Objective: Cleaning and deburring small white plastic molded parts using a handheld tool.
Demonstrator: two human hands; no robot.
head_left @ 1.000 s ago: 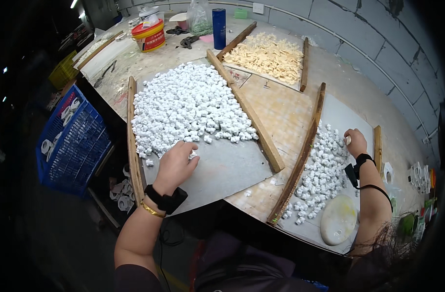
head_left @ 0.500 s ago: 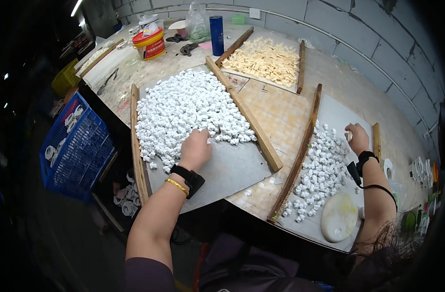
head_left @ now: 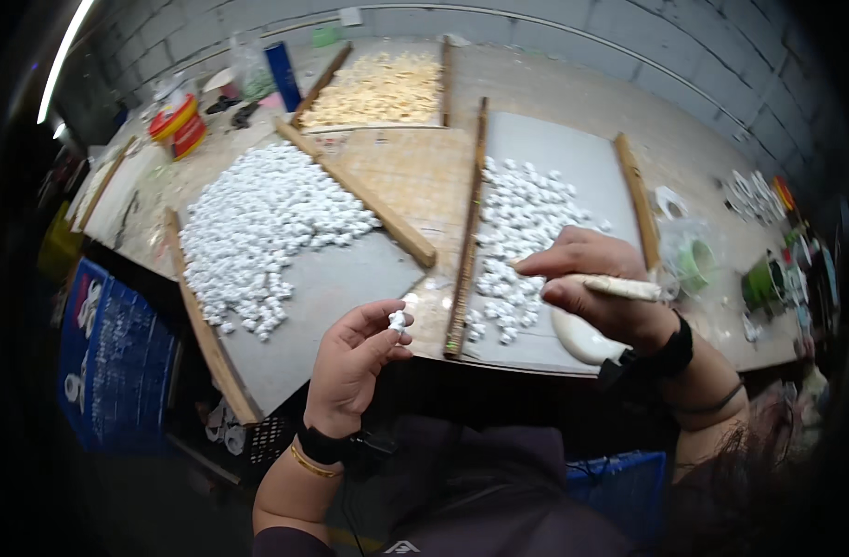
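Currently, the left hand [head_left: 348, 360] is pinching a white piece [head_left: 397, 322], probably lightweight, rigid and best held by its sides, the half-curled right hand [head_left: 621, 317] gripping a pale rod [head_left: 621, 288].

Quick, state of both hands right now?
Left hand: closed, small white piece pinched between thumb and fingers.
Right hand: closed, holding a pale stick-like tool; its tip can't be made out.

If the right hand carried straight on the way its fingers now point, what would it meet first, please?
The right hand would probably meet the small white pieces just ahead of it, then the dark wooden strip; its height above them is unclear, so it might pass over.
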